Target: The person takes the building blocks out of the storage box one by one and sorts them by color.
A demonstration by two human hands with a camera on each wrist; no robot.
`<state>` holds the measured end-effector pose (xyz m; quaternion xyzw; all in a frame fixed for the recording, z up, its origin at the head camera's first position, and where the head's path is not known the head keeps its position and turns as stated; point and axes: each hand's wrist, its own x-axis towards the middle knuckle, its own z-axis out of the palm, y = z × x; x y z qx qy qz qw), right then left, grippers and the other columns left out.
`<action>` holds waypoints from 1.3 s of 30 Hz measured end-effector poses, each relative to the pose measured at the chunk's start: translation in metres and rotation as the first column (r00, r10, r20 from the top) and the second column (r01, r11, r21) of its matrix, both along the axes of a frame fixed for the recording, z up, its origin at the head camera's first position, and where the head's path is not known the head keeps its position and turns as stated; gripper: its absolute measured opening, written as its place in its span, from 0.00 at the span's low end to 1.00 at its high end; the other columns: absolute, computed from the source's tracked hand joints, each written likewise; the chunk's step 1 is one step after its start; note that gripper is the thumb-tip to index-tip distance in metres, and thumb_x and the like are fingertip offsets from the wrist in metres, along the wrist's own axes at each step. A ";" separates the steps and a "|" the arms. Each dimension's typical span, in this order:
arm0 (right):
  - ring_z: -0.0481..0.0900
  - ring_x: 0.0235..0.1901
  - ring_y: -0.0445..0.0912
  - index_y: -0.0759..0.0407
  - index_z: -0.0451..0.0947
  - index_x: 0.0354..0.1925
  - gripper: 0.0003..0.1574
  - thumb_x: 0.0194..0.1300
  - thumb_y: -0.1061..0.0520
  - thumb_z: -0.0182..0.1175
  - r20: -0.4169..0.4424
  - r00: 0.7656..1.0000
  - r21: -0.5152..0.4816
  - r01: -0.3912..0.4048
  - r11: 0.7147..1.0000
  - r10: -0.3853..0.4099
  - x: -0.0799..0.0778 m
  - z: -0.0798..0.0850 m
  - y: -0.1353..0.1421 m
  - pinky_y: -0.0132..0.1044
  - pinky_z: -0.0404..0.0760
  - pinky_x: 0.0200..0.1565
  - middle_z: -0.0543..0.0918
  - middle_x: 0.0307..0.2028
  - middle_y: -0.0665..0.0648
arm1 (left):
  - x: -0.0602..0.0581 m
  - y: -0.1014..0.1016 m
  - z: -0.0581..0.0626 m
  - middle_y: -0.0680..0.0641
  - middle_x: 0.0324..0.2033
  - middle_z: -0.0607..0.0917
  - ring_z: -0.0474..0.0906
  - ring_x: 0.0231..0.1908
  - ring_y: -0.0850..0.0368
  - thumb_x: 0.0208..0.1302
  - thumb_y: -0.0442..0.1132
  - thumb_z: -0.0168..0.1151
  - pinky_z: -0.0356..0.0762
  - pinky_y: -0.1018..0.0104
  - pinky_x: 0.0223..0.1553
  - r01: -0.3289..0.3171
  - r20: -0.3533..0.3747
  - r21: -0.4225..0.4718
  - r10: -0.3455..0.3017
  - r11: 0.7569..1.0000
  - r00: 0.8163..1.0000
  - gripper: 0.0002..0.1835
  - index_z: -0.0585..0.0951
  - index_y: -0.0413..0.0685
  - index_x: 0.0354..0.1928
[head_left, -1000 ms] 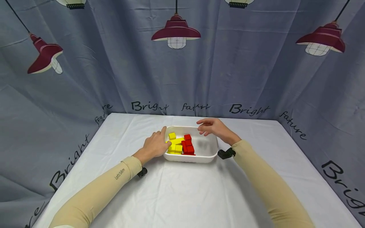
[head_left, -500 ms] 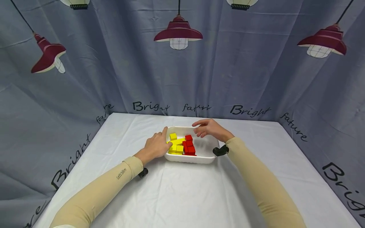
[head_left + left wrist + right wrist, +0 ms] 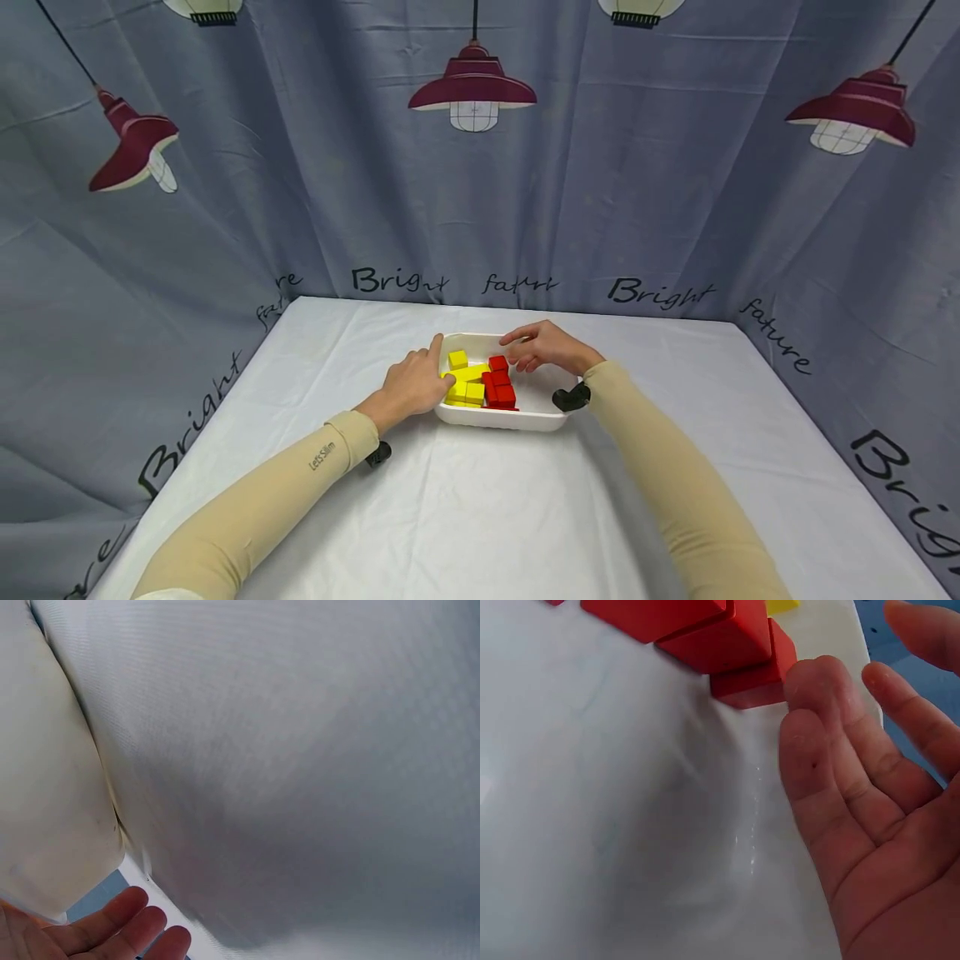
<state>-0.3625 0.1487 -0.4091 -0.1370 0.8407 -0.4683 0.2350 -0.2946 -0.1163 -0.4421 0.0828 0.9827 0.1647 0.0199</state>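
A white plastic tub (image 3: pixel 502 420) in the head view holds several yellow blocks (image 3: pixel 471 373) at its left and several red blocks (image 3: pixel 501 395) beside them. My left hand (image 3: pixel 412 382) holds the tub's left wall, thumb over the rim. In the left wrist view its other fingers (image 3: pixel 142 930) lie along the outside near the tub wall (image 3: pixel 52 765). Over the tub's right part hangs my right hand (image 3: pixel 550 346), fingers loosely bent, nothing held. The right wrist view has its fingertips (image 3: pixel 806 739) right at the end red block (image 3: pixel 754 682); contact is hard to tell.
A white cloth covers the table (image 3: pixel 480 508). Behind it hangs a grey-blue curtain (image 3: pixel 315 200) printed with lamps and lettering. A dark wrist camera (image 3: pixel 572 397) on the right wrist sits close to the tub's right rim.
My right hand has moved left and slightly down, from the tub's far right corner to beside the red blocks. The left hand stays on the tub; the blocks look unmoved.
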 end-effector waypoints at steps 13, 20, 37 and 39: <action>0.85 0.39 0.58 0.55 0.81 0.59 0.26 0.64 0.51 0.66 -0.004 1.000 0.049 0.006 0.999 -0.006 -0.006 -0.008 -0.006 0.43 0.85 0.45 0.88 0.41 0.61 | 0.000 0.000 0.002 0.37 0.65 0.75 0.75 0.62 0.44 0.68 0.54 0.52 0.77 0.44 0.54 -0.010 0.015 -0.003 0.010 1.000 1.000 0.44 0.49 0.48 0.80; 0.85 0.35 0.56 0.53 0.83 0.57 0.24 0.63 0.51 0.66 -0.019 1.000 0.090 0.024 0.996 -0.022 -0.003 -0.015 -0.009 0.43 0.85 0.43 0.88 0.37 0.60 | 0.001 0.000 -0.002 0.37 0.65 0.75 0.75 0.61 0.44 0.68 0.54 0.53 0.77 0.44 0.54 -0.015 0.024 0.002 0.015 1.000 1.000 0.44 0.49 0.49 0.80; 0.83 0.26 0.49 0.54 0.83 0.58 0.23 0.64 0.55 0.65 0.009 0.999 0.105 0.042 0.994 -0.043 -0.001 -0.021 -0.011 0.39 0.85 0.38 0.86 0.29 0.56 | 0.002 0.000 0.001 0.37 0.63 0.76 0.76 0.59 0.44 0.69 0.54 0.53 0.78 0.44 0.52 -0.010 0.012 0.008 0.010 1.000 1.000 0.43 0.49 0.49 0.80; 0.83 0.26 0.49 0.55 0.82 0.58 0.24 0.64 0.56 0.65 0.017 0.999 0.099 0.038 0.994 -0.040 -0.001 -0.021 -0.012 0.39 0.85 0.38 0.86 0.28 0.56 | 0.002 0.000 0.001 0.37 0.64 0.76 0.76 0.60 0.44 0.69 0.54 0.52 0.78 0.44 0.53 -0.011 0.014 0.006 0.011 1.000 1.000 0.43 0.49 0.49 0.80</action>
